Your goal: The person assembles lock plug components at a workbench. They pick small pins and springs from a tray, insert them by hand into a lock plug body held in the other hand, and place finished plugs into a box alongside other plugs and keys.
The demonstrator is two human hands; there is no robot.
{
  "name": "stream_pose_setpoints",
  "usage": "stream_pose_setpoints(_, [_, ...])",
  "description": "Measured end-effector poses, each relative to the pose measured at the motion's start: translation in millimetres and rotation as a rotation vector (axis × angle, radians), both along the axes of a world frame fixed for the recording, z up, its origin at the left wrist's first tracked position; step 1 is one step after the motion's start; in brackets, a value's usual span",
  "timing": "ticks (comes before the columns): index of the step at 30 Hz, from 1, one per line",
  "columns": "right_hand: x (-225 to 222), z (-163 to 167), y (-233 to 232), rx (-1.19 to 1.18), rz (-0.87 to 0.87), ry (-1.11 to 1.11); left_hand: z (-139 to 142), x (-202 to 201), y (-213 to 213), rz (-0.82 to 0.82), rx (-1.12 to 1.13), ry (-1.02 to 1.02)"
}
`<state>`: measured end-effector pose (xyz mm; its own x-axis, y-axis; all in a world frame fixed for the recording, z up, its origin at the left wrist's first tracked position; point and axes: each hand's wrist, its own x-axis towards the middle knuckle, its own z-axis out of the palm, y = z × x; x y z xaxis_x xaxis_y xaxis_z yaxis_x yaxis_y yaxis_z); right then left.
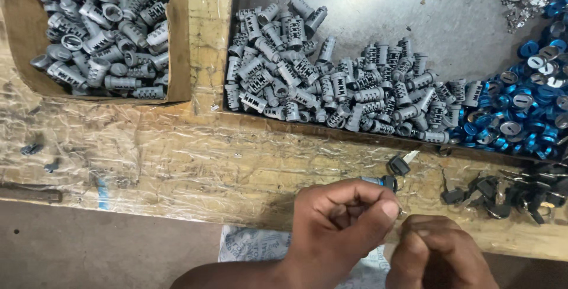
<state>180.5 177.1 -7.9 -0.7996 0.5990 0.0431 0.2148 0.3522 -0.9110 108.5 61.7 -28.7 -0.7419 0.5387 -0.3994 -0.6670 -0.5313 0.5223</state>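
Small lock cylinder [381, 181] pinched in left hand [340, 221]; right hand [435, 253] closed, contents unseen. Judged light, rigid, slippery; best gripped around barrel.

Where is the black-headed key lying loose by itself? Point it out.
In the head view, the black-headed key lies right of centre on the plastic-covered bench, just below the metal tray's front edge and above the left hand, with the pile of black keys to its right.

Both hands [378, 230] hide, perhaps, a small part; right hand [441, 256] cropped.
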Motion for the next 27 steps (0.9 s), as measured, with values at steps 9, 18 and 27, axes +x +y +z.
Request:
stream_pose_setpoints(9, [22.1, -21.0, 4.1, 0.395, 0.031, -0.214, 0.1, 4.5, 3.5, -0.028, -0.073, -0.137])
stream_pose_setpoints(18, [22.7, -24.5, 5.3, 0.266, 0.031, -0.304, 1.5, 5.7, 2.9, -0.036, -0.073, -0.174])
stream_pose_setpoints(27, [19.9, -26.3, 2.8, 0.100, 0.055, -0.156, 1.8, 4.1, 1.0, -0.065, -0.092, -0.142])
